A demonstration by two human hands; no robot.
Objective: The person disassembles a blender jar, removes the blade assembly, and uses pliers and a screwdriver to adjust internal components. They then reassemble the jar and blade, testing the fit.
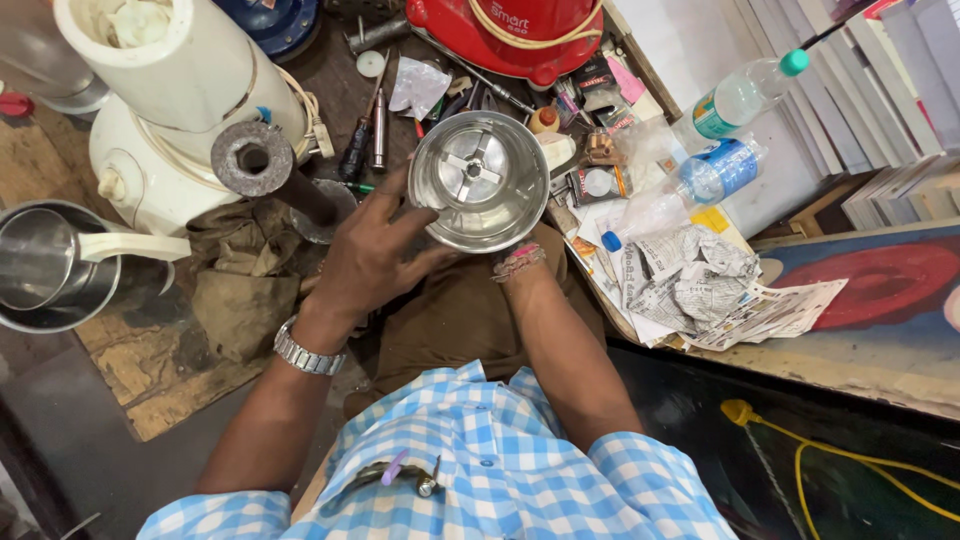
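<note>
A round steel mixer jar (481, 180) with a cross-shaped blade in its bottom is held open side up over my lap. My left hand (372, 255) grips its left wall, fingers spread along the rim; a steel watch sits on that wrist. My right hand (520, 258) is under the jar and almost hidden; only the wrist with a pink thread band shows, so its grip is not visible.
A white mixer base (180, 100) stands at the left, a steel jar with a white handle (60, 265) further left. Screwdrivers (365, 130), small parts, a red appliance (510, 35), two plastic bottles (720, 140) and crumpled newspaper (700, 275) crowd the bench.
</note>
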